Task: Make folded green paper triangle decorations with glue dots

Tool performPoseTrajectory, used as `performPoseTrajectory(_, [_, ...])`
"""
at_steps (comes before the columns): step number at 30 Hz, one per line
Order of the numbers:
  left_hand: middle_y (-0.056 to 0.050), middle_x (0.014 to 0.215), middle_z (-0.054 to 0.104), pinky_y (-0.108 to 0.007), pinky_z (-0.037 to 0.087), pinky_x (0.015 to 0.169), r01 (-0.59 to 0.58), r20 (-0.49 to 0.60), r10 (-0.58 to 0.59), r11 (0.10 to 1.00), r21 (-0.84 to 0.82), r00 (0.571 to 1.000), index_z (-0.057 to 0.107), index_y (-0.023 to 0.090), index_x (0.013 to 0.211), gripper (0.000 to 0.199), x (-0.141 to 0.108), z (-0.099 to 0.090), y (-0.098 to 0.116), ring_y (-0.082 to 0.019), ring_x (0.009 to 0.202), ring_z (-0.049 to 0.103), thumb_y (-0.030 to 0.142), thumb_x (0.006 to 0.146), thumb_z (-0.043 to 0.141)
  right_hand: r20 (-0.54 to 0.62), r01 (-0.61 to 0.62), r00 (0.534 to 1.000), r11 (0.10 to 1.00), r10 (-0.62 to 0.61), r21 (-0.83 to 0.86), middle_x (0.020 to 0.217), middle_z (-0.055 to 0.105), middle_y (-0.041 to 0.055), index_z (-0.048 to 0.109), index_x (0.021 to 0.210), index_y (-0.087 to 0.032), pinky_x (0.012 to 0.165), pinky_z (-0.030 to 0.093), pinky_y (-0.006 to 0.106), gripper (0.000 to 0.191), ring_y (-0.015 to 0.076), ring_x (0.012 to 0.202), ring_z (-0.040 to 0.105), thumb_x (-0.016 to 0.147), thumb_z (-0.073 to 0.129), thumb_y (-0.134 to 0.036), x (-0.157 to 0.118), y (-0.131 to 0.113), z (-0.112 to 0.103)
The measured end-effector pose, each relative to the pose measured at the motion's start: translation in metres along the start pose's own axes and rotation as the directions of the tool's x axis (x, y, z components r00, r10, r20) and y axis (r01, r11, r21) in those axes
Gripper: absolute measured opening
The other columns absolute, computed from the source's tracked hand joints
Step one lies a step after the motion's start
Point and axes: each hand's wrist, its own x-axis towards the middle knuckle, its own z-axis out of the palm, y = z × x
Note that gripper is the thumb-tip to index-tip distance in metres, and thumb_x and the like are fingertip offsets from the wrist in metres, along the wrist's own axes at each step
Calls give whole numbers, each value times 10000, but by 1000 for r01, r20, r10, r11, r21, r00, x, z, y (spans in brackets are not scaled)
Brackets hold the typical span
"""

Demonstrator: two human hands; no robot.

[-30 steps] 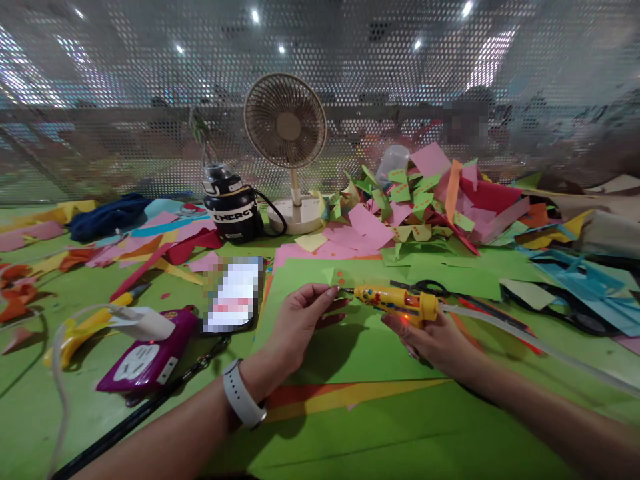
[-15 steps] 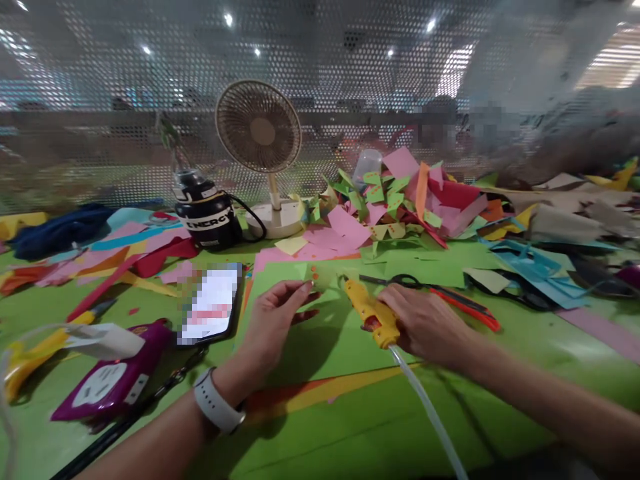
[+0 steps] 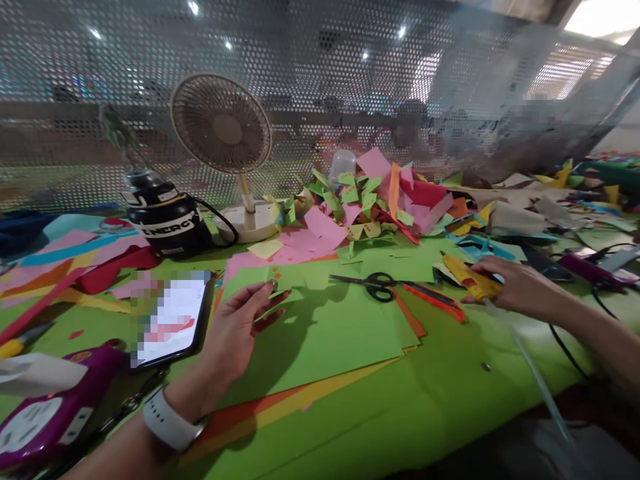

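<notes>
right hand (image 3: 517,288) curled round the glue gun (image 3: 464,275), frame right. left hand (image 3: 236,330) half-curled mid-frame, can't tell if it's pinching anything.

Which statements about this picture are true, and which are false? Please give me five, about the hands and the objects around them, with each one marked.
1. The right hand has its grip on a yellow glue gun. True.
2. The left hand holds the scissors. False: the scissors lie on green paper, apart from the left hand.
3. A white strap goes around the left wrist. True.
4. The fan stands left of the black bottle. False: the fan is to the right of the black bottle.
5. The phone lies with its screen up. True.
</notes>
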Motion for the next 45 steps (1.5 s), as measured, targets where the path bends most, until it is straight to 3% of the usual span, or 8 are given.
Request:
performPoseTrajectory(6, [-13,786,727,-182,534,520,34,19,-33,999,-41,999,705,155,731,191,1,0,0,-176,740,723,181,597,839,65,-41,997,999,39,32,839,713,162,705,763,-217,635,516,386,455,295,733,682,540,788,-604,9,40,8])
performPoseTrajectory(11, [-18,792,724,-224,548,582,35,52,-35,999,-5,998,701,159,766,273,0,-1,-3,-195,776,720,263,570,860,208,48,976,997,-60,62,889,736,179,769,829,-252,632,550,399,434,322,764,710,562,778,-594,26,51,-18])
performPoseTrajectory(13, [-14,801,721,-240,548,601,40,61,-40,999,10,997,691,169,769,268,0,-1,-4,-192,772,718,292,592,850,241,115,961,990,-133,86,981,738,142,765,959,-298,705,554,397,410,311,848,709,680,704,-592,43,28,-25])
performPoseTrajectory(16, [-17,806,716,-247,539,600,34,83,-37,999,37,996,675,175,759,256,0,-1,-6,-188,765,710,322,623,834,202,209,950,965,-239,158,1248,648,111,696,1171,-294,998,441,421,438,300,1160,596,882,496,-555,77,-42,-9])
performPoseTrajectory(20, [-18,761,706,-253,537,601,29,114,-35,998,54,993,679,177,750,228,-1,0,-8,-181,741,696,331,647,814,316,245,906,958,-281,148,1545,326,129,641,1268,-209,1140,224,536,557,350,1412,290,942,347,-552,121,-142,54])
performPoseTrajectory(23, [-12,742,699,-251,532,600,33,124,-41,997,66,991,688,179,740,191,-1,1,-9,-170,716,685,316,661,795,432,178,874,974,-223,142,1600,172,101,536,1378,-208,1173,127,512,616,315,1473,78,956,285,-581,142,-181,98])
performPoseTrajectory(30, [-10,739,688,-245,522,606,43,145,-54,996,79,988,697,187,742,113,-1,1,-8,-159,707,667,276,707,757,393,58,919,996,-28,-66,1598,187,77,388,1476,-221,1170,51,544,634,309,1475,-8,962,260,-571,145,-201,133])
performPoseTrajectory(45, [-11,729,683,-246,512,604,60,143,-68,996,59,987,676,173,728,179,-2,2,-6,-164,715,666,311,671,775,352,118,933,987,-73,-108,1611,121,93,429,1452,-213,1162,-23,527,636,296,1476,-28,964,245,-578,169,-203,132])
